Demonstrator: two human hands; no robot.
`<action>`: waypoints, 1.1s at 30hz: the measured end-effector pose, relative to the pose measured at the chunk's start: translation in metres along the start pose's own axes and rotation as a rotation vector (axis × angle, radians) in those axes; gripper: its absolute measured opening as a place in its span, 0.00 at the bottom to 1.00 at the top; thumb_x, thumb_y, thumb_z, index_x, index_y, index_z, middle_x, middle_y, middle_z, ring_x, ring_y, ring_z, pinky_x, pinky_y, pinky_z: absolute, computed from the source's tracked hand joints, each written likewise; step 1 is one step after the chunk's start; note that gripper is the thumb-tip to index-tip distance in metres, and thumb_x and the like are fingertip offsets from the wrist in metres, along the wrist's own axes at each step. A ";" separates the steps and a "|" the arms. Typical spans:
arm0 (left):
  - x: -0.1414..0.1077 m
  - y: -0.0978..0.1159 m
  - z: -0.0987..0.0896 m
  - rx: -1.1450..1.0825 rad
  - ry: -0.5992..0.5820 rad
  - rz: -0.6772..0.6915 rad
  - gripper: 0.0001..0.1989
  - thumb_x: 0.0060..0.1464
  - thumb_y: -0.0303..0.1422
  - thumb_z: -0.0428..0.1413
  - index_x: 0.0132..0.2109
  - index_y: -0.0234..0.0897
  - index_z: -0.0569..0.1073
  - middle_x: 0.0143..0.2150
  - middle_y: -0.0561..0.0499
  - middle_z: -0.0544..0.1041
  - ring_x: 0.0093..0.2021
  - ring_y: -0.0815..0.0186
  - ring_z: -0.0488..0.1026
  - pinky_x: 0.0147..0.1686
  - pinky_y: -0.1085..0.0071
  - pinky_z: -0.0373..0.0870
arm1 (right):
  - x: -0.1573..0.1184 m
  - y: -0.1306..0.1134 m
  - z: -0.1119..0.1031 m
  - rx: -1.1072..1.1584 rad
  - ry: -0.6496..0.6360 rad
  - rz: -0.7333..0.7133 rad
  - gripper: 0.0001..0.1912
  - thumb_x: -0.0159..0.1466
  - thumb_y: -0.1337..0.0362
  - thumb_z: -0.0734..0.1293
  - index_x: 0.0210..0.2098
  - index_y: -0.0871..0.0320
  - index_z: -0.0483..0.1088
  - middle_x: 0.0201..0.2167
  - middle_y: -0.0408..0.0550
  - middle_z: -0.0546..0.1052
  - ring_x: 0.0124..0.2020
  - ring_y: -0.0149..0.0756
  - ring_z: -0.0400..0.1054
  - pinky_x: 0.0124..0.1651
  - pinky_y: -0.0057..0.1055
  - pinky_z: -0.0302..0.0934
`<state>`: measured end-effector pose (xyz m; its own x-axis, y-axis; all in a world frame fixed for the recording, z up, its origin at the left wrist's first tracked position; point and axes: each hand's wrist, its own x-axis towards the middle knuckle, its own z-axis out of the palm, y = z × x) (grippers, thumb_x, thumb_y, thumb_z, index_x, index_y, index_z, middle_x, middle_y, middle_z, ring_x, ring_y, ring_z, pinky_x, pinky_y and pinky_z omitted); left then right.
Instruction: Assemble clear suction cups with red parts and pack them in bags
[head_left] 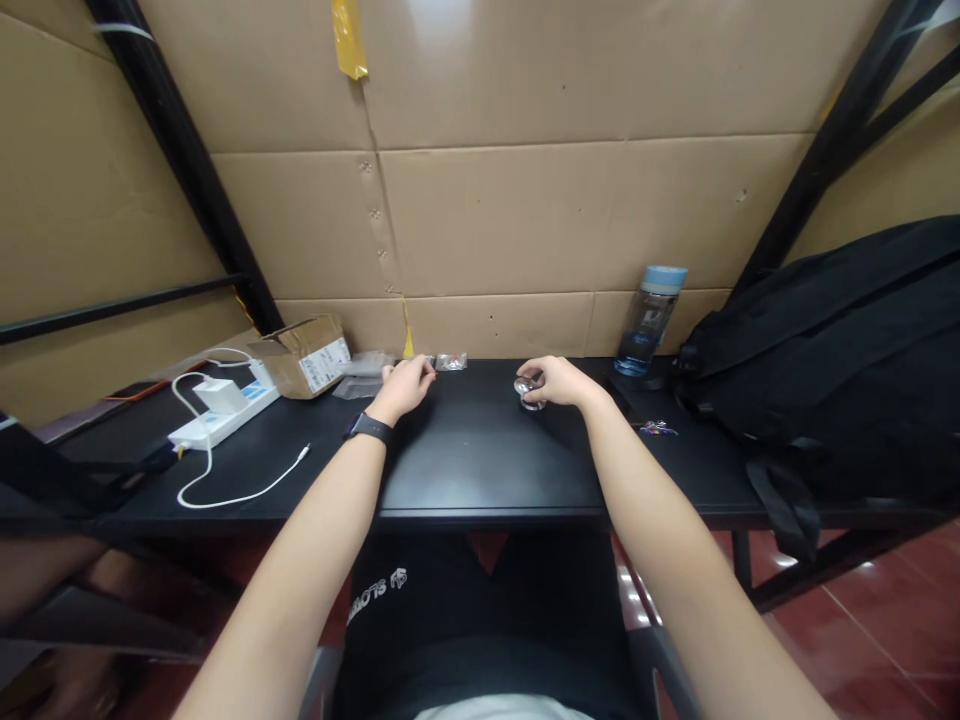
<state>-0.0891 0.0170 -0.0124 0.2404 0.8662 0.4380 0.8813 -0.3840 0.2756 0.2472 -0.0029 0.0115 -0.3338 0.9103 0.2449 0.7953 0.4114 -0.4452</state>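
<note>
Over the right middle of the black desk (465, 470), my right hand (559, 382) has its thumb and fingers closed around a small, round, clear disc-shaped object (528, 392) that looks like a shallow case or lid. My left hand (405, 388), with a dark watch (369, 428) on its wrist, is near the back of the desk. Its fingers are pinched together, and a tiny reddish spot shows at the tips, too small to name. Small clear packets (451, 362) lie just beyond that hand. Clear plastic bags (366, 375) are to its left.
An opened cardboard box (307, 355) and a white power strip (225, 412) with a cable (247, 495) occupy the left side. At right stand a water bottle (649, 320) and a black backpack (840, 370). A small colourful item (658, 427) lies near my right forearm. Cardboard panels (487, 220) wall the back.
</note>
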 end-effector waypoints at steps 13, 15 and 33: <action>-0.004 0.057 0.009 -0.396 0.095 0.244 0.05 0.59 0.35 0.62 0.38 0.42 0.82 0.42 0.50 0.84 0.46 0.57 0.80 0.52 0.61 0.71 | 0.010 -0.035 0.039 0.739 0.100 -0.211 0.35 0.49 0.66 0.80 0.56 0.55 0.70 0.52 0.55 0.76 0.42 0.39 0.77 0.44 0.35 0.74; -0.004 0.060 0.009 -0.365 0.117 0.257 0.04 0.59 0.34 0.62 0.38 0.43 0.83 0.44 0.50 0.84 0.51 0.56 0.78 0.56 0.59 0.68 | 0.009 -0.037 0.040 0.787 0.112 -0.208 0.35 0.49 0.65 0.80 0.55 0.55 0.70 0.52 0.54 0.76 0.42 0.39 0.77 0.44 0.36 0.74; -0.011 0.069 0.010 -0.136 0.291 0.278 0.04 0.59 0.36 0.63 0.37 0.45 0.83 0.52 0.47 0.74 0.57 0.54 0.65 0.55 0.53 0.60 | 0.007 -0.050 0.052 0.913 0.098 -0.209 0.28 0.47 0.63 0.82 0.43 0.56 0.68 0.52 0.54 0.79 0.46 0.46 0.79 0.48 0.40 0.76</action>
<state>-0.0268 -0.0153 -0.0070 0.3196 0.6044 0.7298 0.7327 -0.6460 0.2141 0.1783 -0.0146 -0.0093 -0.3478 0.8231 0.4490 0.0060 0.4808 -0.8768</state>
